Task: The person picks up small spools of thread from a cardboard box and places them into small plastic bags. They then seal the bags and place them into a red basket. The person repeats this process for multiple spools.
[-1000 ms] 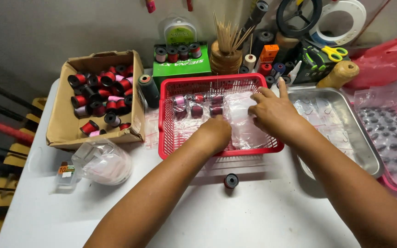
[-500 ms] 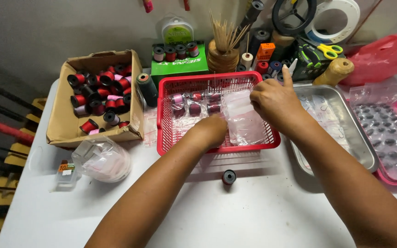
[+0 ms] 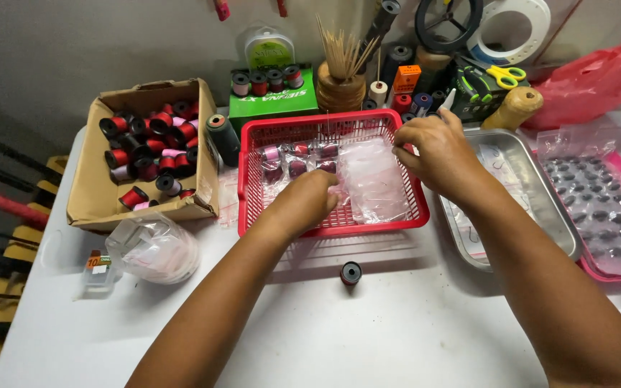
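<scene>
A red plastic basket (image 3: 253, 208) sits mid-table, holding several small spools in clear bags (image 3: 296, 162) and a pile of clear plastic bags (image 3: 375, 179). My left hand (image 3: 303, 201) reaches into the basket with fingers curled on the edge of the bag pile. At the basket's right rim, my right hand (image 3: 436, 147) pinches the top of the bags with its fingertips. A lone black-and-red spool (image 3: 351, 272) stands on the white table in front of the basket.
A cardboard box (image 3: 95, 201) of red and black spools sits left, with a crumpled clear bag (image 3: 154, 248) in front. To the right are a metal tray (image 3: 533, 179) and a pink tray of dark pieces (image 3: 605, 208). Thread cones, scissors (image 3: 494, 72), tape rolls and a stick holder (image 3: 341, 86) line the back.
My right hand has moved from over the bag pile to the basket's right rim, lifting the bags' edge. My left hand has stayed in the basket.
</scene>
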